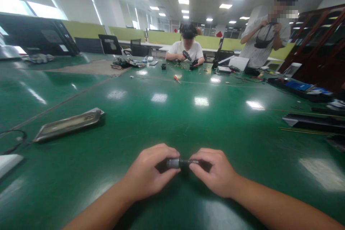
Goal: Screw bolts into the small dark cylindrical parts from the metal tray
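Observation:
Close in front of me, both hands meet on a small dark cylindrical part [173,163] with a thinner shaft [184,162] sticking out to the right. My left hand [151,169] is closed round the thick grey-black body, thumb below and fingers above. The thin dark end is pinched between the thumb and fingers of my right hand [215,170]. The piece lies level, just over the green tabletop [161,125]. Its exact kind cannot be made out, and my fingers hide both of its ends.
A long metal tray-like piece [70,124] lies at left. A red screwdriver [176,78] is further back. Across the table a seated person [185,48] holds a power drill [187,55]; another person [266,36] stands at right. Black trays [312,120] and thin rods line the right side.

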Demonstrator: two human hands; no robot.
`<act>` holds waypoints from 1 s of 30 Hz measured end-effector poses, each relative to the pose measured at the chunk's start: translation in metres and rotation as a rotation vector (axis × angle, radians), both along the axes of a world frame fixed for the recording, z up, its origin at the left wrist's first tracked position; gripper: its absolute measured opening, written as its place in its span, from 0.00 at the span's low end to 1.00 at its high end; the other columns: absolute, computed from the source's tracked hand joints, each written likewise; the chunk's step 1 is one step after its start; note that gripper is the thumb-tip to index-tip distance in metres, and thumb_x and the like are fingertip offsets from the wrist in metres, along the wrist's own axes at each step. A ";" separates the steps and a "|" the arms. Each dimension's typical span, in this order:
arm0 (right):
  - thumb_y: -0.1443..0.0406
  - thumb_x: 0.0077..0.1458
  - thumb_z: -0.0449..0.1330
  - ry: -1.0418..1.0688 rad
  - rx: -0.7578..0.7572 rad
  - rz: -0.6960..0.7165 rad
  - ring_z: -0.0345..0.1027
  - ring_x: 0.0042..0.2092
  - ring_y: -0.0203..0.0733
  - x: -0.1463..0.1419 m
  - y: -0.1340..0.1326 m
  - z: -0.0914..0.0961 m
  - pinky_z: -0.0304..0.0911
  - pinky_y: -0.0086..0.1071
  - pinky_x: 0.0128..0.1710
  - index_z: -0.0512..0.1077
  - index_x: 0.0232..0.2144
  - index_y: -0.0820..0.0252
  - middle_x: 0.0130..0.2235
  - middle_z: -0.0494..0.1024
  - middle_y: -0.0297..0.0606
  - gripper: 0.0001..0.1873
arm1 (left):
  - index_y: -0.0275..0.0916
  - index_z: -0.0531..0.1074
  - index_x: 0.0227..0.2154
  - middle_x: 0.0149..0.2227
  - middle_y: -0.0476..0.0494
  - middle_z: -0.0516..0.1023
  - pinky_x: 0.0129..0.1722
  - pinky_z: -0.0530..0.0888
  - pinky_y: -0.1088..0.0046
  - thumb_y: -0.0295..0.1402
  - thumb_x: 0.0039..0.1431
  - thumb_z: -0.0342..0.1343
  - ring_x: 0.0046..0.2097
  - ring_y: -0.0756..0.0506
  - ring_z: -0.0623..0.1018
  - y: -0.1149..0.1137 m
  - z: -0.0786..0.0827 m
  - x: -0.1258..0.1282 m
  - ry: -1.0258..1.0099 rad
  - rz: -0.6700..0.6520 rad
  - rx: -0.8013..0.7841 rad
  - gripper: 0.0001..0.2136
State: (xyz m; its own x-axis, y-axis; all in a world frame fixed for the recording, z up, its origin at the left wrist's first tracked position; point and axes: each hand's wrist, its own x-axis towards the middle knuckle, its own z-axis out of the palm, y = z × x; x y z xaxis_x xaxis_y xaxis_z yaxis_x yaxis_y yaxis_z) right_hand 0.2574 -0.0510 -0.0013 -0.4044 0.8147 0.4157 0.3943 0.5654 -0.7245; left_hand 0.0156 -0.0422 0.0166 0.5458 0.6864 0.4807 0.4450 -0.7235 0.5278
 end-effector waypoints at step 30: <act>0.66 0.59 0.63 -0.006 0.011 -0.032 0.71 0.30 0.37 0.002 0.001 -0.002 0.63 0.29 0.32 0.79 0.33 0.60 0.28 0.78 0.35 0.05 | 0.42 0.75 0.42 0.39 0.47 0.81 0.42 0.76 0.73 0.27 0.57 0.63 0.41 0.48 0.80 0.003 0.004 -0.003 -0.006 0.007 0.040 0.10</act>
